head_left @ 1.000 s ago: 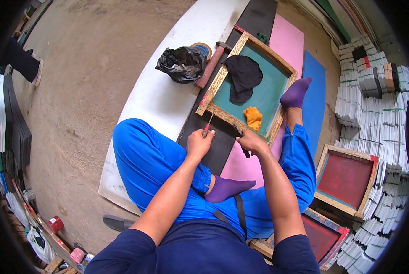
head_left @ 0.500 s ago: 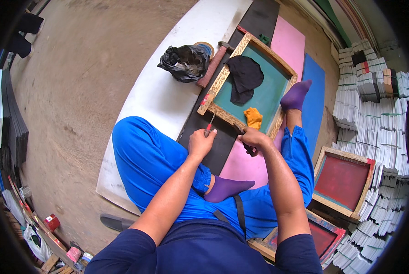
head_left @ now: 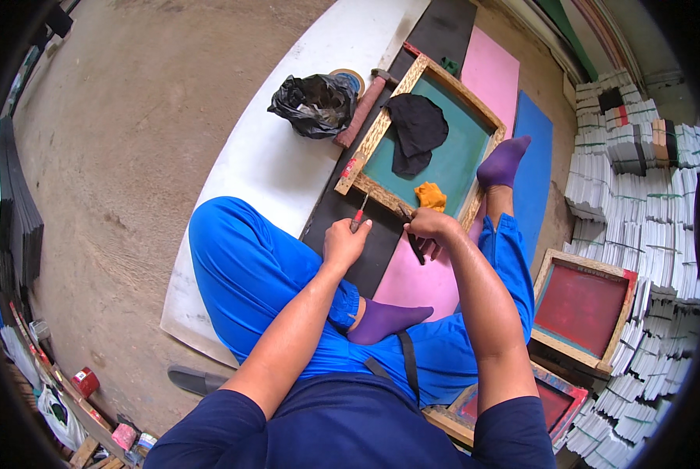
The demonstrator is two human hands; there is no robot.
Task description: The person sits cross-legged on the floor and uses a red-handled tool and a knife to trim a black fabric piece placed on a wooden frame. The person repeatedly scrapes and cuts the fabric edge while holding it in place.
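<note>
My left hand (head_left: 346, 241) is closed around a screwdriver (head_left: 359, 215) with a red and black handle; its shaft points at the near edge of a wooden screen frame (head_left: 379, 193). My right hand (head_left: 430, 225) grips dark-handled pliers (head_left: 418, 250), their jaws close to the same edge; whether they bite on anything is too small to tell. Teal mesh (head_left: 381, 160) fills the frame. On the mesh lie a black cloth (head_left: 418, 129) and, near my right hand, a crumpled orange cloth (head_left: 430, 197).
Left of the frame are a hammer (head_left: 363, 111), a tape roll (head_left: 350, 80) and a black plastic bag (head_left: 311, 105). White, black, pink and blue sheets (head_left: 536, 160) lie under and around my legs. Two red-meshed frames (head_left: 584, 309) and tall paper stacks (head_left: 635, 203) stand at right.
My right hand has turned slightly, and the pliers' handles now show spread further apart below it. The left hand keeps the screwdriver in nearly the same place.
</note>
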